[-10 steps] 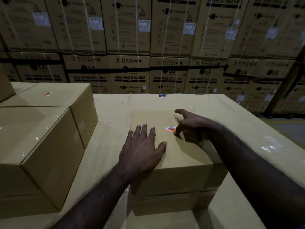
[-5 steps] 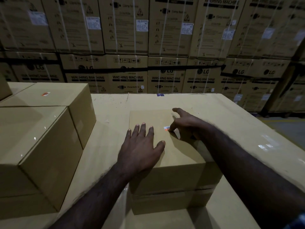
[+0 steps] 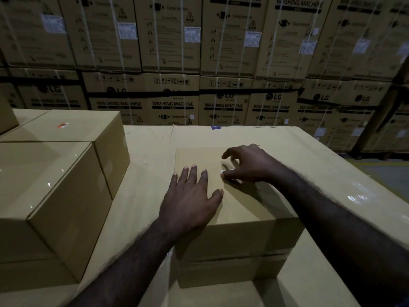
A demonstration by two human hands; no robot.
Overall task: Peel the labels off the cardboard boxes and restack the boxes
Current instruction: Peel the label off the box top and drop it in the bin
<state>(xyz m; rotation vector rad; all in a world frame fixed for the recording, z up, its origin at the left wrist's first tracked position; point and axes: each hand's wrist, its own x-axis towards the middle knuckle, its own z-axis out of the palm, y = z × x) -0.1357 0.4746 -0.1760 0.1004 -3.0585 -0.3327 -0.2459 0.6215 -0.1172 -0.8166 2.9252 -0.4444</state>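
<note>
A plain cardboard box (image 3: 239, 209) sits on top of a second box (image 3: 230, 271) in the middle of a large cardboard surface. My left hand (image 3: 190, 200) lies flat on its top with fingers spread. My right hand (image 3: 245, 165) hovers over the top's right part, thumb and fingertips pinching a small white-backed label (image 3: 223, 172) lifted off the box. Most of the label is hidden by my fingers. To the left, another box (image 3: 73, 134) carries an orange label (image 3: 63, 125) on its top.
A nearer box (image 3: 51, 196) stands at the left, stacked on others. A wall of large strapped washing machine cartons (image 3: 172, 63) fills the background. The big cardboard surface (image 3: 146, 173) drops off at its right edge toward the floor (image 3: 389, 173).
My right hand slid left over the orange label and now pinches it; only its white back shows. My left hand stayed flat on the box.
</note>
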